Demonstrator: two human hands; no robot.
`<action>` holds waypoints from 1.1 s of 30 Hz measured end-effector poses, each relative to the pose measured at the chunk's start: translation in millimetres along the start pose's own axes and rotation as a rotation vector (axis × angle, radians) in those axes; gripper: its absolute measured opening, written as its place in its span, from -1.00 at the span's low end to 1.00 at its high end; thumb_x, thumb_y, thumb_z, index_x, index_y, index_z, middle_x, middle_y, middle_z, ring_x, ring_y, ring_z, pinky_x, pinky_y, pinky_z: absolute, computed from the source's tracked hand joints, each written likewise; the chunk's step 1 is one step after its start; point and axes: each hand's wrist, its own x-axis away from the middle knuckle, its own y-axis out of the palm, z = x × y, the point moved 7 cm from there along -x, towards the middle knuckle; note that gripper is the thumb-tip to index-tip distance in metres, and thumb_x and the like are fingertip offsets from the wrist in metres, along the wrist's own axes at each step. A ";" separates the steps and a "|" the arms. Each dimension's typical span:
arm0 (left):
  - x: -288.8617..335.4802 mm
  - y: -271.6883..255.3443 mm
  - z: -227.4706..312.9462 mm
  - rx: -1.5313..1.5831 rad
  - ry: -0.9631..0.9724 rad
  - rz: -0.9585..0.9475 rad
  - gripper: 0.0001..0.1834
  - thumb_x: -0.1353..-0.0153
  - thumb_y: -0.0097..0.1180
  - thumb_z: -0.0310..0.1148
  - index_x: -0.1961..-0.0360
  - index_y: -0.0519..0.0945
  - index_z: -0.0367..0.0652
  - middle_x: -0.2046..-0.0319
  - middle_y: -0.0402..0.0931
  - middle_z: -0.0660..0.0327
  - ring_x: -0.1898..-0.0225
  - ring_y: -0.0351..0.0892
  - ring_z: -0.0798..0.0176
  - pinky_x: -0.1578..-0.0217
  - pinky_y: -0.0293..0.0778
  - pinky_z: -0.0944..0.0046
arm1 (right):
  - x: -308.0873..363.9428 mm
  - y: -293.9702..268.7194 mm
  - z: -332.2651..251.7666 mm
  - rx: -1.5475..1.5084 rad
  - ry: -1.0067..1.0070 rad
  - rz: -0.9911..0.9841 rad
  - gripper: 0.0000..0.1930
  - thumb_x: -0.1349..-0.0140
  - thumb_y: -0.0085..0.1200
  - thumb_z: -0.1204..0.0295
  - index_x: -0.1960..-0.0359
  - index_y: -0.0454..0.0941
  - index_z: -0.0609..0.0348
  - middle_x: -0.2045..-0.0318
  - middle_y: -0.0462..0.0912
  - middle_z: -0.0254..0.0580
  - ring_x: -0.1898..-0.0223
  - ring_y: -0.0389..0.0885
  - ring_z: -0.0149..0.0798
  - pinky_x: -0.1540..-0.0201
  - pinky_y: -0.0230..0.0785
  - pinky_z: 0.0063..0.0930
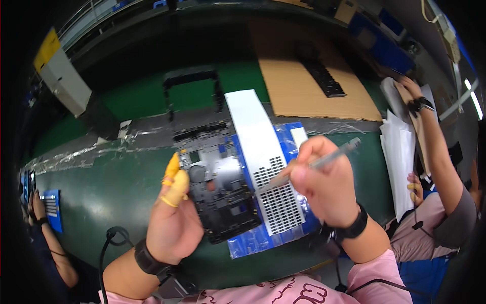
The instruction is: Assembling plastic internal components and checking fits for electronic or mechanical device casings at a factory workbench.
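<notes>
My left hand (174, 223), with yellow finger cots on some fingers, grips the left edge of a black electronic device housing (215, 202) with circuit boards and a silver plate exposed. My right hand (326, 185) is closed around a slim grey pointed tool (334, 156), blurred, that looks like tweezers. Its tip is over a white sheet (255, 126) bearing rows of small black rectangular stickers (278, 202). The sheet lies on a blue plastic-covered pad (253, 243), just right of the housing. Whether the tip touches a sticker I cannot tell.
A black frame (192, 76) stands beyond the housing. Farther right, a long black part (324, 76) lies on brown cardboard (278, 86). At the right, a co-worker's arm (438, 137) reaches over white sheets (397, 162). Another person's arm (53, 243) shows at the left.
</notes>
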 end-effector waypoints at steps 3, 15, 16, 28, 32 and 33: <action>5.3 9.4 -4.6 0.002 -0.040 -0.039 -0.56 -0.27 -0.15 -0.27 -0.17 0.13 0.00 0.04 0.35 0.24 0.07 0.39 0.30 0.04 0.40 0.18 | 23.7 41.5 7.6 0.122 0.045 -0.071 -0.78 -0.04 0.09 0.67 0.29 0.35 0.26 0.39 0.54 -0.26 0.33 0.54 -0.50 0.34 0.37 -0.72; 10.7 8.0 -11.6 0.023 -0.084 -0.044 -0.54 -0.27 -0.14 -0.28 -0.18 0.12 0.01 0.02 0.33 0.25 0.08 0.38 0.34 0.05 0.41 0.24 | 26.2 32.6 35.8 -0.090 0.041 -0.011 -0.78 -0.08 0.07 0.65 0.25 0.33 0.29 0.38 0.60 -0.14 0.35 0.56 -0.47 0.40 0.34 -0.76; 11.4 8.1 -11.4 0.025 -0.084 -0.041 -0.54 -0.27 -0.14 -0.28 -0.18 0.12 0.01 0.02 0.33 0.25 0.08 0.38 0.34 0.05 0.41 0.24 | 26.4 33.3 35.6 -0.090 0.044 -0.011 -0.78 -0.08 0.07 0.65 0.25 0.33 0.29 0.38 0.60 -0.14 0.35 0.56 -0.47 0.40 0.34 -0.76; 13.1 9.1 -11.0 0.030 -0.076 -0.037 -0.53 -0.28 -0.15 -0.31 -0.20 0.10 0.01 0.02 0.33 0.26 0.09 0.39 0.36 0.07 0.42 0.25 | 26.8 33.2 36.4 -0.078 0.047 -0.019 -0.79 -0.08 0.08 0.64 0.25 0.35 0.30 0.39 0.60 -0.15 0.35 0.56 -0.48 0.38 0.34 -0.75; 13.6 10.9 -10.7 0.022 -0.078 -0.049 -0.52 -0.28 -0.16 -0.31 -0.21 0.08 0.02 -0.01 0.31 0.22 0.05 0.39 0.32 0.04 0.40 0.22 | 26.8 32.8 37.6 -0.075 0.047 -0.008 -0.79 -0.08 0.07 0.64 0.25 0.35 0.30 0.39 0.60 -0.15 0.35 0.56 -0.48 0.37 0.34 -0.75; 13.7 11.4 -10.9 0.021 -0.081 -0.051 -0.51 -0.28 -0.17 -0.31 -0.22 0.08 0.02 -0.02 0.30 0.21 0.04 0.38 0.30 0.02 0.40 0.20 | 26.8 32.6 37.6 -0.070 0.046 -0.006 -0.79 -0.08 0.07 0.64 0.25 0.35 0.30 0.39 0.60 -0.16 0.35 0.56 -0.48 0.37 0.34 -0.75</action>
